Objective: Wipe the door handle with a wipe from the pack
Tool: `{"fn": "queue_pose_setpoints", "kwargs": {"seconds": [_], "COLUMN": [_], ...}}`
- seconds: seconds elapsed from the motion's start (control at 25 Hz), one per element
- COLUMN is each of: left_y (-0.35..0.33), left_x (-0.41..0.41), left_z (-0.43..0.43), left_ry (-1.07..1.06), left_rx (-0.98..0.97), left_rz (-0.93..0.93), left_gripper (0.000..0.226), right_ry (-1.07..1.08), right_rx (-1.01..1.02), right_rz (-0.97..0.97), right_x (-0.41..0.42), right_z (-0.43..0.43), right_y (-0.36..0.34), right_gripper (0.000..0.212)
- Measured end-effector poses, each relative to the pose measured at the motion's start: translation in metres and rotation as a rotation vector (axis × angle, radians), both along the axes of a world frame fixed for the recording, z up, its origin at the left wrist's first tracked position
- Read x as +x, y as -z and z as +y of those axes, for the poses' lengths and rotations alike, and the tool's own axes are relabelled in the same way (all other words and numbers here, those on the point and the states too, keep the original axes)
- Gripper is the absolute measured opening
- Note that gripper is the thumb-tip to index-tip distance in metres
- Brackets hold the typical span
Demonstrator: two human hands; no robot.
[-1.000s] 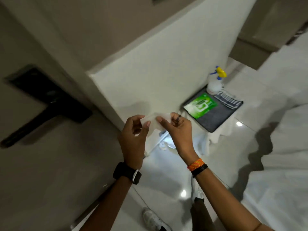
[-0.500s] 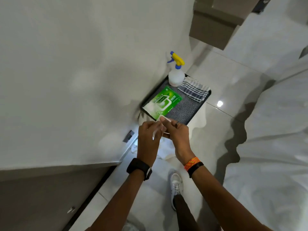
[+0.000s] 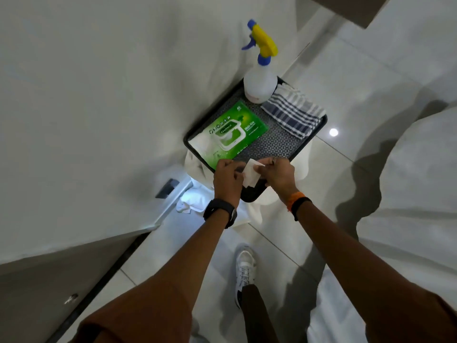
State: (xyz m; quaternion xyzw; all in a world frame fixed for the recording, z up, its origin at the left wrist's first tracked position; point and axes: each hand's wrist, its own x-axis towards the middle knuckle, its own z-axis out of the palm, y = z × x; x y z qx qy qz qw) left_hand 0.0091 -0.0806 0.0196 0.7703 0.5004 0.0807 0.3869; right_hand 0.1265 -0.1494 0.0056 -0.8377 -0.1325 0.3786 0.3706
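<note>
Hands lower now, wipe [image 3: 251,172] pinched between both hands' fingertips [image 3: 239,169].

Glossy plastic wipe pack [image 3: 228,133], checked cloth [image 3: 293,112], shiny tiled floor [image 3: 351,78].

A dark tray [image 3: 306,142] sits on a white-draped stand, its near edge under the fingers [image 3: 269,162]. On it, the green pack [image 3: 230,134] lies just beyond the left fingers, a spray bottle [image 3: 259,82] stands at the far corner, and a striped cloth [image 3: 293,112] lies beyond the right fingers.
</note>
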Motion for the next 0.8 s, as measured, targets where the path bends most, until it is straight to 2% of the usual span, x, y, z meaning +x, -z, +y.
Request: {"fn": "queue_pose_setpoints", "kwargs": {"seconds": [0.08,0.24,0.4,0.52,0.64,0.8], "left_y": [0.02,0.045,0.05,0.029,-0.015,-0.103], "left_x": [0.01,0.014,0.011,-0.002,-0.032,-0.095], "left_z": [0.003,-0.002,-0.002,0.003,0.011,0.033], "left_ry": [0.009,0.199,0.302,0.31,0.338,0.301], "left_rx": [0.022,0.045,0.1,0.136,0.376,0.692], "left_rz": [0.025,0.082,0.15,0.139,0.107,0.106], "left_gripper": [0.031,0.02,0.022,0.022,0.034,0.05], "right_ry": [-0.128,-0.404,-0.536,-0.597,-0.619,-0.682], "right_rx": [-0.038,-0.147,-0.19,-0.196,-0.035,0.203], "right_rz": [-0.105,-0.474,-0.578,-0.689,-0.831,-1.093], "right_x": [0.005,0.004,0.0,-0.008,-0.024,-0.063], "right_z": [0.004,0.0,-0.005,-0.007,-0.002,0.025], "right_y": [0.018,0.035,0.034,0.017,-0.028,-0.122], "right_gripper": [0.008,0.018,0.028,0.033,0.04,0.055]}}
